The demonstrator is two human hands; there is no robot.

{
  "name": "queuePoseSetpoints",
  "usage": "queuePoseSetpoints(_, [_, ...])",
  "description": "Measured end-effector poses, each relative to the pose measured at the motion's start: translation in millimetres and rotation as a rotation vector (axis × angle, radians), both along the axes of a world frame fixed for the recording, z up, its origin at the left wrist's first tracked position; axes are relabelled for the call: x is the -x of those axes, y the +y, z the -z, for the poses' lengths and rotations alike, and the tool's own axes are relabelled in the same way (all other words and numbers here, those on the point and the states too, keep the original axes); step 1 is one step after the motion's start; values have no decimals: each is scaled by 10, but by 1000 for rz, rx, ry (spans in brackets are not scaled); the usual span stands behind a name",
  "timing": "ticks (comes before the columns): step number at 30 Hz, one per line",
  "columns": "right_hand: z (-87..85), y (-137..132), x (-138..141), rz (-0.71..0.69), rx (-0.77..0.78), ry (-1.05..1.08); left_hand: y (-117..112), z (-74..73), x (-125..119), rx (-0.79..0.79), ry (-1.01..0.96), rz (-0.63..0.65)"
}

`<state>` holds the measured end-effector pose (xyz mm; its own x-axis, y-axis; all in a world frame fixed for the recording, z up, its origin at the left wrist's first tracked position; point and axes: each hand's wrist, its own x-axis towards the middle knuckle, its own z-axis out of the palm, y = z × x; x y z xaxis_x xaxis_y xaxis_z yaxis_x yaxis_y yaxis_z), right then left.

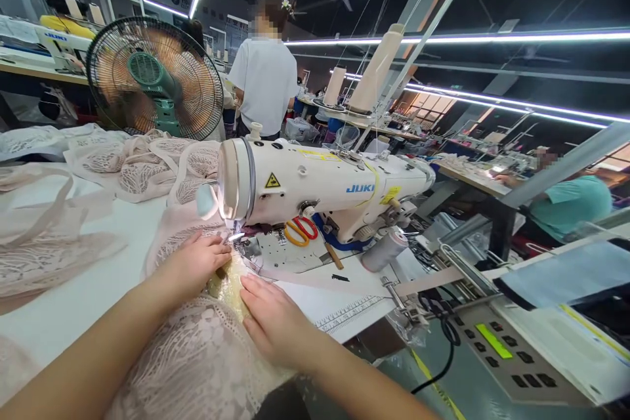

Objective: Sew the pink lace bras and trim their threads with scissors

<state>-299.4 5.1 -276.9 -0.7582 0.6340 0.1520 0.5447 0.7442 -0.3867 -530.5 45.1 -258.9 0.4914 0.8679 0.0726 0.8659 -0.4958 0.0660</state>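
Observation:
A white JUKI sewing machine [315, 187] stands on the white table [88, 289], its lamp lit over the needle. A pale pink lace garment [197, 361] lies under the needle and runs toward me. My left hand [194, 262] rests on the lace just left of the presser foot [235, 237], fingers curled and pressing the fabric down. My right hand [270, 321] lies flat on the lace in front of the needle, fingers stretched out toward it.
More pink lace pieces [142, 164] are piled at the back left by a standing fan [155, 79]. Orange-handled scissors [300, 231] lie under the machine arm. Thread cones [377, 69] stand behind. A control panel [497, 348] sits at right. One person stands behind, another sits at far right.

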Motion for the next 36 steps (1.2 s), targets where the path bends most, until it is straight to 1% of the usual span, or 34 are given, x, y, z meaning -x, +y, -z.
queuePoseSetpoints(6, [46, -6, 6, 5, -23, 38, 69, 73, 53, -27, -20, -58])
queuePoseSetpoints(10, [33, 9, 2, 4, -19, 99, 84, 94, 88, -73, -29, -128])
queuePoseSetpoints(12, [29, 12, -11, 3, 24, 150, 61, 56, 94, -100, -25, -153])
queuePoseSetpoints(14, [49, 10, -19, 0, 48, 209, 4, -23, 67, -137, -16, -147])
queuePoseSetpoints(16, [87, 10, 1, -7, 10, 244, -83, -122, -6, -182, -80, -79])
queuePoseSetpoints(17, [103, 14, 25, -9, -24, 233, -133, -168, -57, -187, -162, -27])
queuePoseSetpoints(18, [112, 24, 58, 1, -57, 201, -181, -205, -112, -162, -269, 29])
queuePoseSetpoints(19, [110, 39, 97, 25, -84, 162, -223, -232, -166, -92, -384, 84])
queuePoseSetpoints(20, [96, 59, 138, 63, -102, 131, -256, -247, -216, 20, -481, 132])
queuePoseSetpoints(22, [40, 104, 208, 170, -112, 123, -280, -245, -284, 276, -574, 161])
queuePoseSetpoints(23, [7, 122, 231, 231, -105, 146, -270, -233, -298, 386, -584, 147])
queuePoseSetpoints(24, [-25, 132, 244, 287, -85, 175, -248, -217, -299, 462, -590, 118])
queuePoseSetpoints(25, [-52, 130, 247, 343, -48, 208, -217, -202, -286, 501, -604, 78])
queuePoseSetpoints(27, [-83, 87, 227, 430, 76, 288, -144, -173, -233, 488, -674, -17])
queuePoseSetpoints(28, [-86, 47, 209, 439, 163, 340, -108, -161, -200, 457, -722, -59])
queuePoseSetpoints(30, [-74, -51, 171, 384, 324, 426, -45, -131, -138, 380, -826, -132])
queuePoseSetpoints(31, [-62, -99, 156, 335, 368, 439, -20, -111, -114, 348, -862, -160])
queuePoseSetpoints(32, [-50, -138, 146, 288, 379, 430, 2, -87, -97, 320, -879, -179])
queuePoseSetpoints(34, [-28, -181, 139, 237, 321, 365, 33, -34, -80, 269, -865, -207])
queuePoseSetpoints(36, [-19, -178, 143, 259, 239, 287, 44, 14, -77, 213, -812, -231])
